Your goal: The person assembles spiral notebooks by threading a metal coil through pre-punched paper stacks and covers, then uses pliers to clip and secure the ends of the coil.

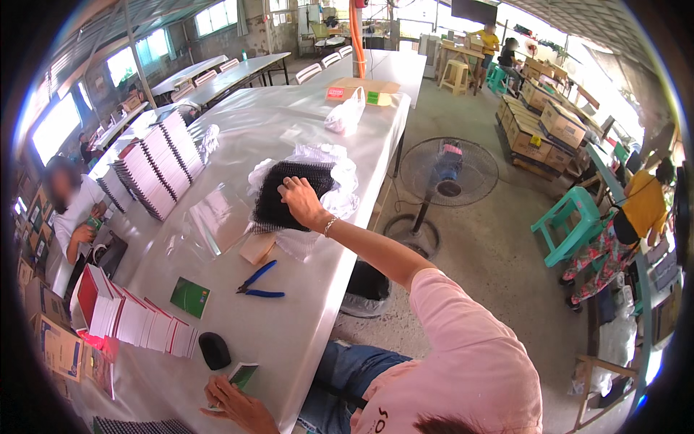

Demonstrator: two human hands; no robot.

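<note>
My right hand (302,202) reaches across the table, its fingers bent and closed on a pile of black binding coils (278,217). The coils lie in an opened white plastic bag (340,195). Near the front edge my left hand (237,406) rests low with its fingers stretched out, touching a small green-covered booklet (244,374). Just beyond that booklet is a black rounded object (215,351). Blue-handled pliers (259,281) lie spread between my hands, with another green booklet (190,297) to their left.
Red-and-white book stacks (137,318) line the left side. Tall coil-bound stacks (159,163) stand farther back. Across the table a person (72,206) handles something green. A floor fan (448,173) and a black-lined bin (367,286) stand right of the table.
</note>
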